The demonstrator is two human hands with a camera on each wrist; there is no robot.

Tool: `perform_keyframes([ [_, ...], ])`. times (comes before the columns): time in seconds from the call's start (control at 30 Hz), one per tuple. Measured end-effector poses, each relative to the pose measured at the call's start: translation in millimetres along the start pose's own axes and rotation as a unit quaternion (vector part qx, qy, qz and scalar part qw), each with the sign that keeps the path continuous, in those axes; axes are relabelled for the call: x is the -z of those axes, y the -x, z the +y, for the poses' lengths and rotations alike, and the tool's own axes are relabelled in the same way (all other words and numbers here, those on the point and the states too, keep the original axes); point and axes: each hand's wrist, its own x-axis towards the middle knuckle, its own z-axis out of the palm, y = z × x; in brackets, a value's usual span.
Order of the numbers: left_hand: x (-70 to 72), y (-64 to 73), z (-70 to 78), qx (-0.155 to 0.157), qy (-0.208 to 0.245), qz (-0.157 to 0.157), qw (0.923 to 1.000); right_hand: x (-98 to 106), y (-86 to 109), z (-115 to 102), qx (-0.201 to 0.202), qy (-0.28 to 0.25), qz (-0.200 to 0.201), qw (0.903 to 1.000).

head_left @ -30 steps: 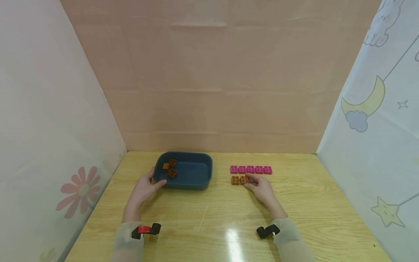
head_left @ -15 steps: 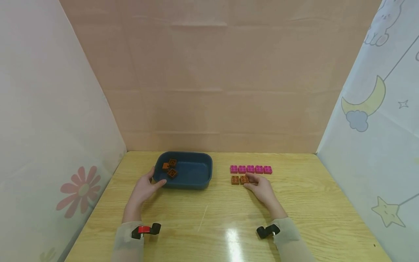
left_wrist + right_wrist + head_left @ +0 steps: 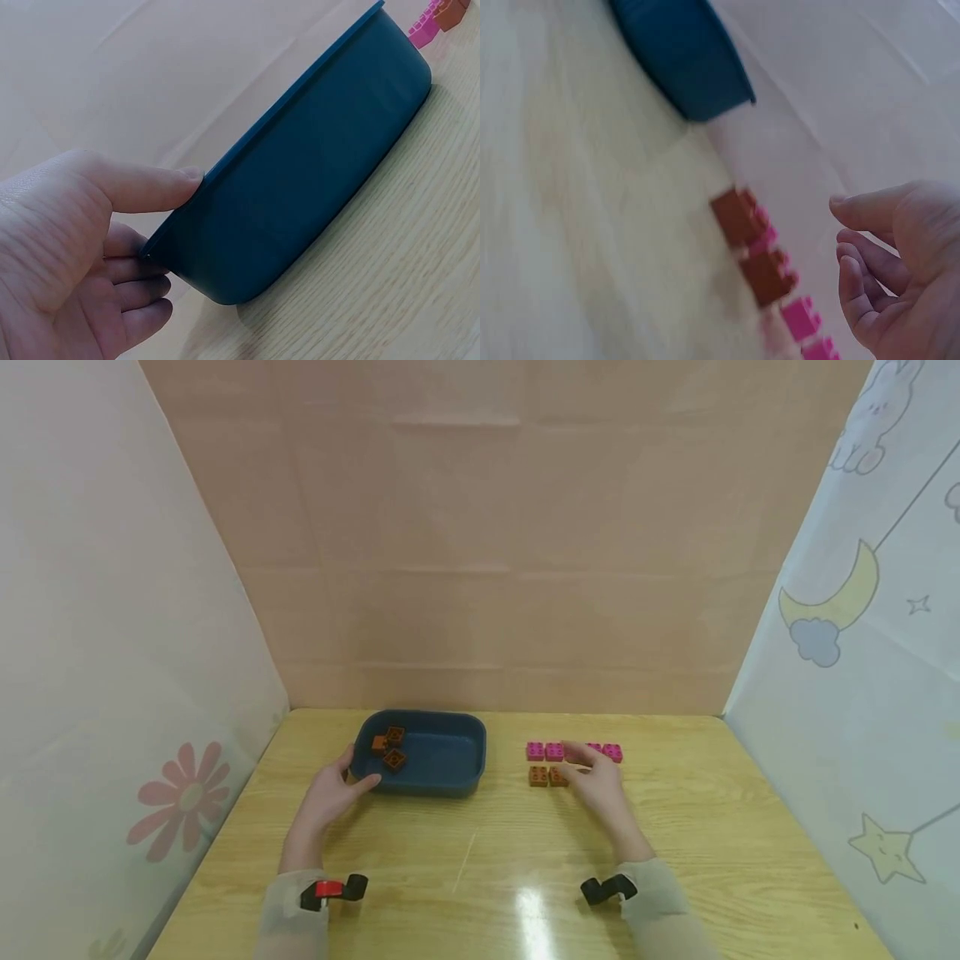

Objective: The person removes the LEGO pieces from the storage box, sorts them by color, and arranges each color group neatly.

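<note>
A: Right, the two brown bricks [image 3: 548,776] are set side by side on the worktop [image 3: 480,860], studs up, just in front of the pink row [image 3: 573,751]. The pair's long axis runs left-right, parallel to the pink row, so a second line is being laid out, it would seem.

B: And the right hand [image 3: 596,781]?

A: It is held just right of the brown pair and over part of the pink row. Its grip is loose, fingers [image 3: 870,259] gently curled and spread, and nothing is held; in the right wrist view empty air is seen between thumb and fingers. No contact with the bricks is shown.

B: Left side?

A: The blue tray [image 3: 465,781] is steadied at its near-left corner by the left hand [image 3: 330,795]. The thumb [image 3: 146,189] is laid on the rim, and the other fingers are curled against the outer wall. Probably held so it is kept from sliding. The tray's long axis also runs left-right.

B: Contents?

A: Three more brown bricks [image 3: 387,748] are lying loose in its left end, tilted at odd angles, not lined up. Tray and brick rows are kept well apart.
</note>
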Motion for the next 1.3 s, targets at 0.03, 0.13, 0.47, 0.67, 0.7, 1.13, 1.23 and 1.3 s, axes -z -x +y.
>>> perform_keyframes([
  [0.03,-0.1,0.3,-1.0,0.000,-0.001,0.000,1.0000,-5,-0.6,-7,0.008,-0.005,0.002,1.0000],
  [0.13,-0.7,1.4,-4.0,0.001,0.005,0.001,1.0000,-29,-5.3,-30,0.038,-0.028,0.002,0.9989],
  [0.47,-1.3,6.3,-10.7,0.012,0.015,-0.001,0.9998,-150,-33.4,-100,0.072,-0.090,-0.171,0.9786],
  [0.67,1.0,7.6,-12.9,0.012,0.002,0.001,0.9999,-207,-46.6,-117,0.036,-0.055,-0.239,0.9689],
  [0.7,1.6,7.5,-12.8,0.012,0.001,0.001,0.9999,-214,-48.4,-118,0.033,-0.048,-0.243,0.9683],
  [1.13,1.9,-2.1,-3.0,-0.011,-0.015,0.009,0.9998,-238,-60.4,-109,-0.001,0.014,-0.245,0.9695],
  [1.23,1.5,-3.0,-0.8,-0.010,-0.013,0.009,0.9998,-237,-61.9,-109,0.002,0.030,-0.242,0.9697],
  [1.3,1.1,-3.8,-0.5,-0.010,-0.008,0.006,0.9999,-238,-62.3,-108,0.005,0.050,-0.245,0.9683],
])
